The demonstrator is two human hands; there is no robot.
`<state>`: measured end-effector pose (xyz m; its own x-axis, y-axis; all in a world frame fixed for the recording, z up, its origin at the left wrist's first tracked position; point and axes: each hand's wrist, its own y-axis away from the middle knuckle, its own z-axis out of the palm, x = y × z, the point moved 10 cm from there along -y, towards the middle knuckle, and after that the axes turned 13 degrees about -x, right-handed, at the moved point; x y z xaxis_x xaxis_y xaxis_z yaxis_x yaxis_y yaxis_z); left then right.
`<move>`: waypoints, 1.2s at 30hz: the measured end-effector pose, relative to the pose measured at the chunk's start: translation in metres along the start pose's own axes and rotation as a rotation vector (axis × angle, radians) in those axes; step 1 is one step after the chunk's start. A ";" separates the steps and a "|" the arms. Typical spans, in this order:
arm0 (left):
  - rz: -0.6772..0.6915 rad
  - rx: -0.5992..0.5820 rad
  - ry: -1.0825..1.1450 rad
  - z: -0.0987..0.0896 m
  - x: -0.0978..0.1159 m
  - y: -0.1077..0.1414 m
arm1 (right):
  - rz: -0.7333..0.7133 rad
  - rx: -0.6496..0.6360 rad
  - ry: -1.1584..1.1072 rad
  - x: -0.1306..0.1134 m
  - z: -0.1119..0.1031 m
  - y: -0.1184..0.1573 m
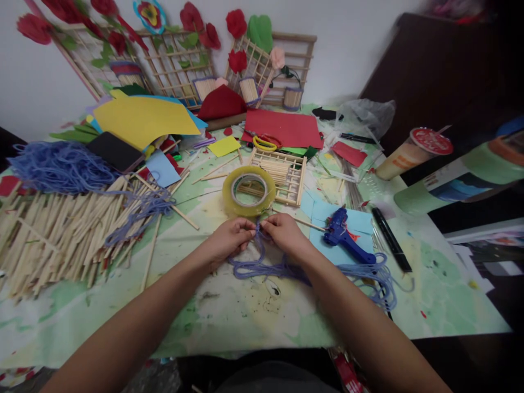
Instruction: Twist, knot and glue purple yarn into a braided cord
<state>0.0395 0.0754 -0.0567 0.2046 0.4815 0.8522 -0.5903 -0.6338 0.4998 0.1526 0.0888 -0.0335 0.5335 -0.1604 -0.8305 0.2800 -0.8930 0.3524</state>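
Observation:
My left hand and my right hand meet at the middle of the table, fingers pinched on a length of purple yarn. Between the fingertips the yarn looks twisted or braided. Its loose strands trail below my hands and off to the right, passing under my right forearm. Just beyond my fingers sits a roll of clear yellowish tape. Behind the roll lies a small lattice of wooden sticks. A blue glue gun rests on light blue paper to the right of my right hand.
Wooden sticks and a heap of purple yarn cover the left. Yellow-handled scissors and red paper lie behind. A drink cup, green bottle and black marker are at right. Paper flowers decorate lattices against the wall.

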 end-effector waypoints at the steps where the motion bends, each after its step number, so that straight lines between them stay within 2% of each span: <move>1: 0.007 -0.002 -0.001 0.000 0.000 0.000 | 0.019 -0.023 -0.047 0.002 0.004 -0.005; 4: 0.002 -0.010 0.011 -0.001 -0.001 0.001 | 0.040 -0.012 -0.158 0.005 0.008 -0.011; 8: -0.012 -0.083 0.098 0.003 -0.002 0.001 | 0.037 -0.042 -0.306 0.007 0.014 -0.011; 11: -0.009 -0.113 0.137 0.005 0.001 0.002 | 0.017 -0.030 -0.306 0.007 0.013 -0.009; 20: 0.014 0.017 0.055 0.002 0.002 0.002 | -0.024 -0.010 -0.304 0.005 0.012 -0.006; 30: -0.001 0.049 0.028 0.000 0.003 0.001 | -0.021 0.022 -0.248 0.008 0.012 -0.006; 36: 0.009 0.077 -0.096 -0.004 0.002 -0.003 | -0.010 0.018 -0.202 0.008 0.013 -0.006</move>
<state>0.0380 0.0806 -0.0574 0.2755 0.4179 0.8657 -0.5315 -0.6841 0.4994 0.1454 0.0876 -0.0481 0.3589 -0.2312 -0.9043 0.2694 -0.9019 0.3375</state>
